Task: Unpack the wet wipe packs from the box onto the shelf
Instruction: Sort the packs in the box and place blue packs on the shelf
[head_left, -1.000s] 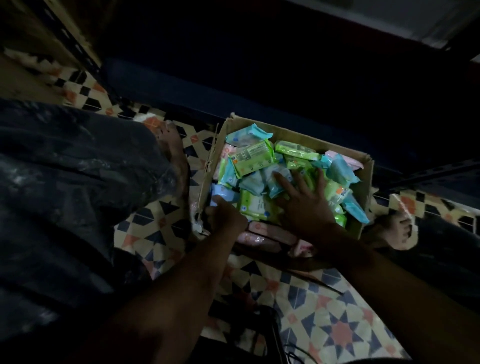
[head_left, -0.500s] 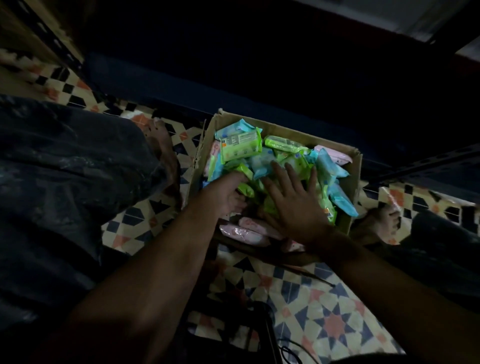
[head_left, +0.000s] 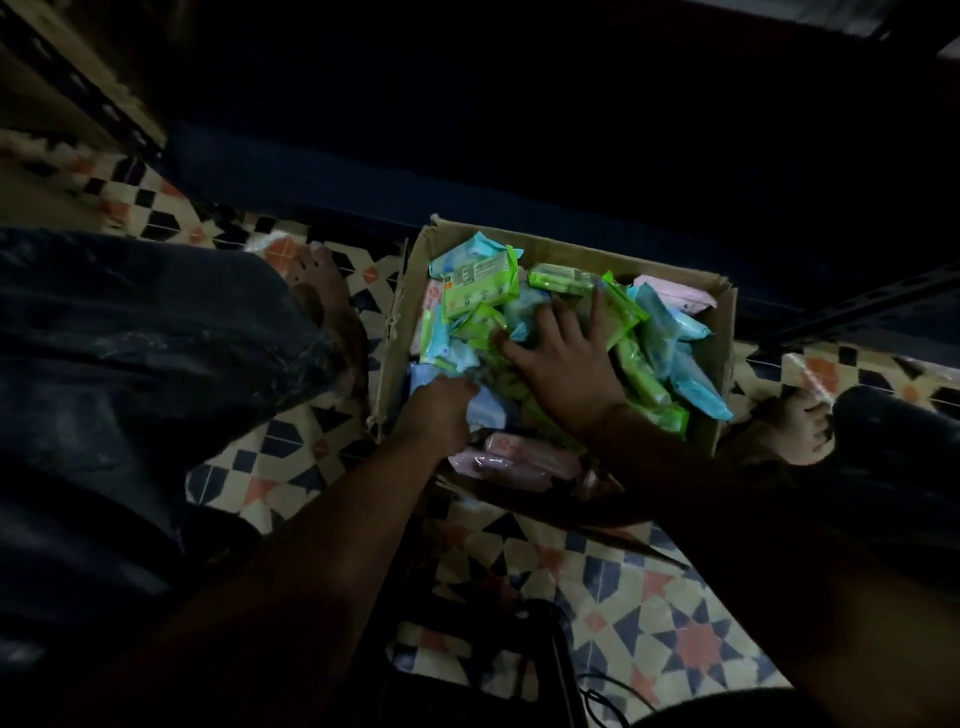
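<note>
Dim light, view from above. Cardboard box (head_left: 722, 322) sits on a patterned tile floor (head_left: 649, 613), heaped with wet wipe packs (head_left: 480, 283) in green, blue and pink wrappers; several pink ones lie at the near edge, one green pack lies flat on top at the far left. Right hand (head_left: 563, 364) rests palm-down on the middle of the heap, fingers straight and spread, pressing the packs, gripping nothing. Left hand (head_left: 441, 410) is pushed into the near-left side of the pile beside a pale blue pack (head_left: 488, 410); its fingers are buried among the wrappers, so cannot tell whether it has hold of anything. A bare foot (head_left: 800, 421) stands just right of the box. Dark metal shelf (head_left: 852, 306) behind, detail lost in shadow.
</note>
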